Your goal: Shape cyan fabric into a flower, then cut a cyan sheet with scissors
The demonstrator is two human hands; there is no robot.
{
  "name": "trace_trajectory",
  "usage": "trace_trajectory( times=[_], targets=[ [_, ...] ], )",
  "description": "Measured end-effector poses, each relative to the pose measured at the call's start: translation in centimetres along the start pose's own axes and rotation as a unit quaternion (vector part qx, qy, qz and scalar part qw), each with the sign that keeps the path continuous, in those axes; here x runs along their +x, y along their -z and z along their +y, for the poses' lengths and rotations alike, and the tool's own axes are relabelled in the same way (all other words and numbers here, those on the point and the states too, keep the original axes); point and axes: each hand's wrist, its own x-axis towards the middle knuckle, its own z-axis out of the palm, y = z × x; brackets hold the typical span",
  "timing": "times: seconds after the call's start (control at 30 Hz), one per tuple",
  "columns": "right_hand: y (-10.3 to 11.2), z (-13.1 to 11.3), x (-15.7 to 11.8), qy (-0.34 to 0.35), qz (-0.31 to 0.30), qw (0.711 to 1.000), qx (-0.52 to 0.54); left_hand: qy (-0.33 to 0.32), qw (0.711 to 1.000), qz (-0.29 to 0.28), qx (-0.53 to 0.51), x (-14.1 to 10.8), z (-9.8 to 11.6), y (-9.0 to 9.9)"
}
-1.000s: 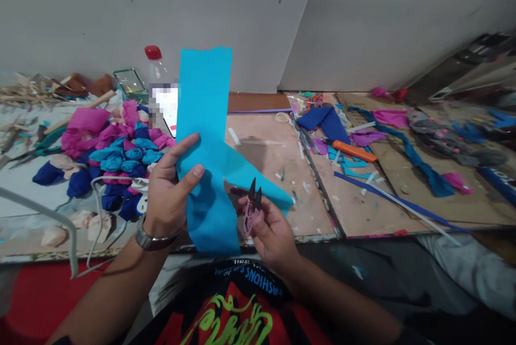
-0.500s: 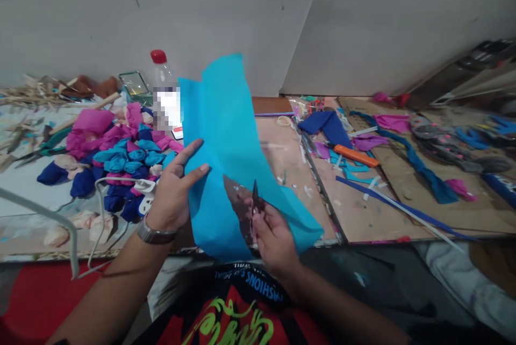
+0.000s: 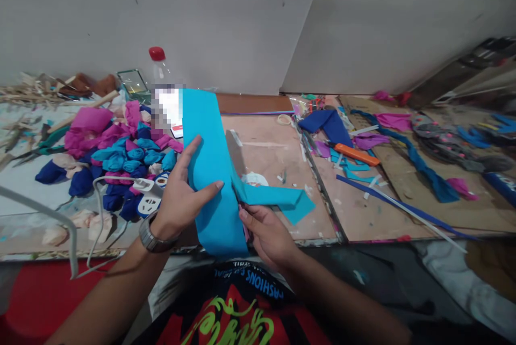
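Observation:
A long piece of bright blue paper (image 3: 212, 141) hangs over the table's front edge. My left hand (image 3: 183, 194) grips its left side, thumb on top and fingers at the edge. On the paper's right side, my right hand (image 3: 268, 232) is closed on scissors (image 3: 242, 208), whose blades are mostly hidden by the paper and fingers. A cut blue strip (image 3: 278, 195) runs off to the right from the blades, folded at its far end.
Pink, blue and navy fabric-like bundles (image 3: 135, 154) lie at the left beside a white power socket (image 3: 149, 202). Behind stands a red-capped bottle (image 3: 159, 65). An orange cutter (image 3: 357, 155) and paper scraps lie on the right. Cardboard (image 3: 403, 173) lies farther right.
The scissors and my right hand have moved slightly left and up along the paper. The paper's right part has dropped and now lies folded to the right as a strip.

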Motion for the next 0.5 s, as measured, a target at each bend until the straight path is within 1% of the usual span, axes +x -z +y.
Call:
trace_trajectory(
  times=[0.2, 0.33, 0.5],
  targets=[
    [-1.5, -1.2, -0.2, -0.033, -0.055, 0.994, 0.093, -0.04, 0.999, -0.022, 0.026, -0.4, 0.1, 0.1],
    [-1.9, -1.5, -0.1, -0.025, -0.039, 0.992, 0.113, -0.06, 0.997, -0.031, 0.029, -0.6, 0.4, 0.0],
    [-1.6, -1.4, 0.2, -0.029, -0.042, 0.991, 0.12, -0.064, 0.997, -0.04, 0.026, -0.8, 0.9, -0.1]
  ],
)
